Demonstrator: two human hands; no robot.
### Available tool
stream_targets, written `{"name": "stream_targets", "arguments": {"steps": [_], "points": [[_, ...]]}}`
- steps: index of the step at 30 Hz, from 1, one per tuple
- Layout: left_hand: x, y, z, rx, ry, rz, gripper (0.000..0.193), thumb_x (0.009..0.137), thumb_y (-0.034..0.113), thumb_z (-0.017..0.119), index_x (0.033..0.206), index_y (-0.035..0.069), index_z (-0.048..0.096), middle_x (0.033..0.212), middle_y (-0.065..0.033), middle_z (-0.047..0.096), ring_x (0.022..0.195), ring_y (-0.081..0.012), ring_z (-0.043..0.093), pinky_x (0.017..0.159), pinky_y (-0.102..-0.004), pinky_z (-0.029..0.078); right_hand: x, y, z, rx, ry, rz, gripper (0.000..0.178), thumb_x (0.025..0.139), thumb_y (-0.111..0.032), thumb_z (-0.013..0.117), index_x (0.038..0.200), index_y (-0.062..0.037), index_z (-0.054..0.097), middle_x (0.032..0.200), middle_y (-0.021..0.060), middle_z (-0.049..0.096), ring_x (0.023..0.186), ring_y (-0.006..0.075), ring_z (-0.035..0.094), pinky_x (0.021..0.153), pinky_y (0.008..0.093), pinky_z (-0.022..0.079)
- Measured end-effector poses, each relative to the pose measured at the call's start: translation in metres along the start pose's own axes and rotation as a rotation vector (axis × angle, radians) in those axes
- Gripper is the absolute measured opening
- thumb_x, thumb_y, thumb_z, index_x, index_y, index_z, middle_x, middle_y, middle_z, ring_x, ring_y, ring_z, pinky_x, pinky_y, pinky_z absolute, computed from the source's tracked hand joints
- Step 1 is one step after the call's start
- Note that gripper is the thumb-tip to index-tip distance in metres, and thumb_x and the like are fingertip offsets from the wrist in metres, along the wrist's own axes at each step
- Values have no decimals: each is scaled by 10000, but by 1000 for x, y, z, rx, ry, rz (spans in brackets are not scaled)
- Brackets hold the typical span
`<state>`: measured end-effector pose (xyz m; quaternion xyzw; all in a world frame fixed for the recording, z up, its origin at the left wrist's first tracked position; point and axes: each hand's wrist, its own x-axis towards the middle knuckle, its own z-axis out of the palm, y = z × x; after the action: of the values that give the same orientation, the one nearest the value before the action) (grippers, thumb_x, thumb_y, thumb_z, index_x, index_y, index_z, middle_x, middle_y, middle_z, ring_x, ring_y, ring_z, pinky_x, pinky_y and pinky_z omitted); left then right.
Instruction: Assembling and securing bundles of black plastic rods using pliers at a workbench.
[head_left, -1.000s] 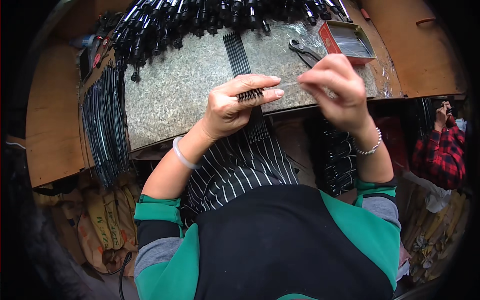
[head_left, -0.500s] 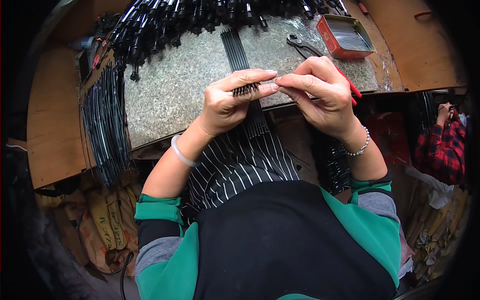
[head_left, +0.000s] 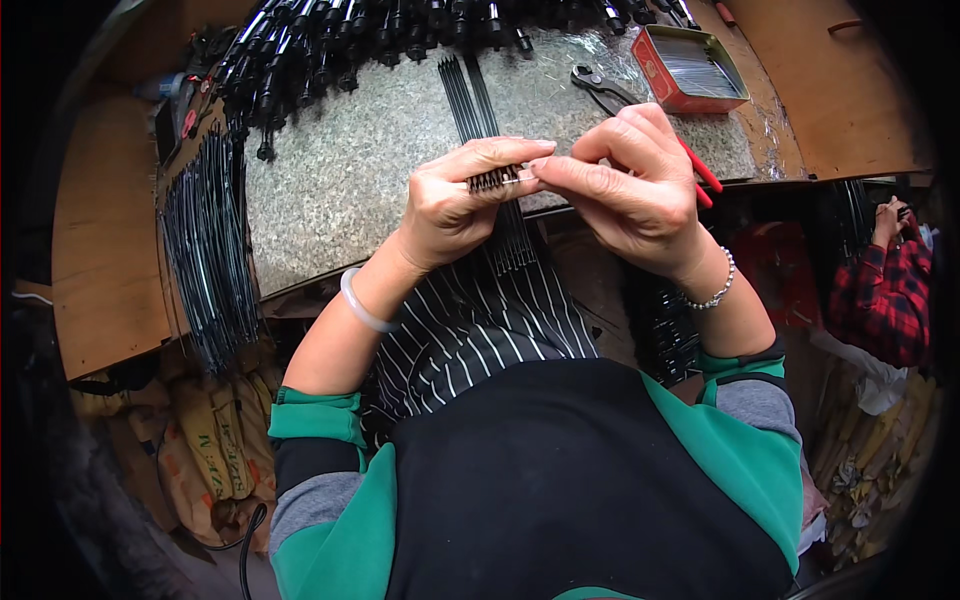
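My left hand is closed around a row of small black toothed ends, its thumb and forefinger stretched along them. Thin black rods, like umbrella ribs, run under this hand from the worktop, and their lower ends hang over my lap. My right hand pinches thumb to forefinger right at the left fingertips. A fine bright wire shows between the fingertips and the row; its far end is hidden by the right fingers.
Black-handled shafts are heaped along the back of the speckled worktop. At left, a bundle of dark rods overhangs the edge. Red-handled pliers lie beside a red tin of thin wires. Another person's plaid sleeve is far right.
My right hand has moved slightly left, bringing the wire against the row in my left hand. The rods on the worktop have fanned into two groups.
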<state>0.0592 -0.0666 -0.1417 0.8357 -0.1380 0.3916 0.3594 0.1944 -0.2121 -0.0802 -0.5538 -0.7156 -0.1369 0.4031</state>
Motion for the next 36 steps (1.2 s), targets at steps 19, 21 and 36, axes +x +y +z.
{"name": "stream_targets", "arguments": {"steps": [19, 21, 36], "points": [[1, 3, 3, -25, 31, 1, 391, 635, -95, 597, 963, 104, 674, 1015, -123, 635, 927, -281, 623, 797, -348, 510, 4, -7, -2, -58, -60, -111, 247, 690, 6, 674, 927, -63, 668, 750, 35, 564, 639, 174, 508, 635, 275, 401], [-1, 2, 3, -20, 38, -4, 379, 641, -90, 600, 960, 101, 674, 1015, -123, 635, 926, -283, 623, 797, -348, 510, 1, -7, 7, 122, -23, 40, 274, 674, -4, 665, 938, -79, 670, 770, 25, 562, 646, 168, 503, 652, 282, 392], [-3, 5, 3, 5, 24, -49, 241, 663, -50, 624, 885, 40, 652, 984, -141, 632, 912, -301, 622, 788, -356, 510, 1, -8, 18, 148, 7, 28, 368, 647, -82, 649, 1015, -104, 643, 856, 30, 564, 705, 178, 518, 661, 290, 407]]}}
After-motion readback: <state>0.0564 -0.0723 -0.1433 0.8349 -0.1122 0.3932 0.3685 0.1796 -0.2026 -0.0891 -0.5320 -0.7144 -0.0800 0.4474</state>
